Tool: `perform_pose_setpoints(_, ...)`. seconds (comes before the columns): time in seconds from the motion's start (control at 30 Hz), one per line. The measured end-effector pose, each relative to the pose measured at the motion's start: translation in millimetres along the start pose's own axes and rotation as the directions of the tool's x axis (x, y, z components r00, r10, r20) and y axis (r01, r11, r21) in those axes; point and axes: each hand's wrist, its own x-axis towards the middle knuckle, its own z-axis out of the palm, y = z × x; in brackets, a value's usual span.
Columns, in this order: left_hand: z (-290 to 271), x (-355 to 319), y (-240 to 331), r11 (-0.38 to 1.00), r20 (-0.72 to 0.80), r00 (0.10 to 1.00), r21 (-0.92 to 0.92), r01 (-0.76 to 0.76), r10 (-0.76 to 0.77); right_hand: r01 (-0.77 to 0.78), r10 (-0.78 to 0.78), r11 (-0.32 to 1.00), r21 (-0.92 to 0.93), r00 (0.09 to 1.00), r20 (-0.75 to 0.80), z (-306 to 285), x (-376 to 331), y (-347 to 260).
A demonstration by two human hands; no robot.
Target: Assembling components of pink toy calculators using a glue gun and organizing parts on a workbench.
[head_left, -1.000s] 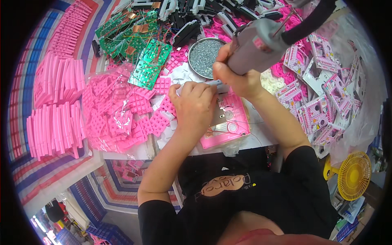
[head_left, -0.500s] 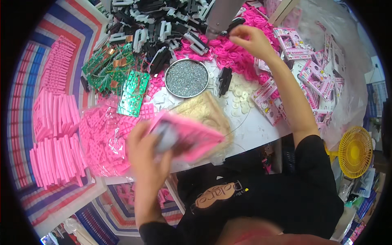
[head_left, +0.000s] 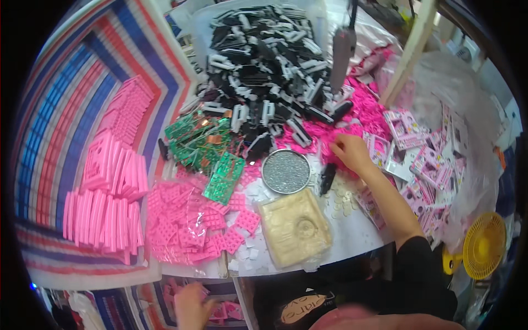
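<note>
My left hand (head_left: 191, 307) is low, below the table's front edge, with thumb and fingers apart over pink plastic parts (head_left: 226, 311) in a lower space. At the far right of the table my right hand (head_left: 350, 154) is at the heap of small bright-pink parts (head_left: 368, 113), fingers curled together; what they hold, if anything, is hidden. Close to that hand lie a black part (head_left: 328, 179) and pale round discs (head_left: 344, 199). In front of the round tin of small metal pieces (head_left: 286, 171) lies a cream-coloured pad (head_left: 296, 228) in clear plastic with a round dent.
Green circuit boards (head_left: 224, 177), pink keypads (head_left: 187, 223) and stacked pink cases (head_left: 104, 220) fill the left. Black and white parts (head_left: 264, 66) are heaped at the back. A grey hanging tool (head_left: 342, 58), printed pink panels (head_left: 429, 165) and a yellow fan (head_left: 484, 246) are rightward.
My left hand has gone from holding a pink case above the pad to below the table edge; the case has left it. My right hand stays by the bright-pink heap. The view has shifted.
</note>
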Motion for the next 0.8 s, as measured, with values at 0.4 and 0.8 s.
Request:
perform_pose_setpoints(0.4, 123, 162, 164, 0.633, -0.362, 0.701, -0.304, -0.712, 0.615, 0.56, -0.676, 0.735, 0.381, 0.646, 0.355, 6, -112, -91)
perform_pose_setpoints(0.8, 112, 135, 157, 0.677, -0.11, 0.705, -0.211, -0.705, 0.7, 0.47, -0.492, 0.87, 0.146, 0.821, 0.289, -7, -110, -100)
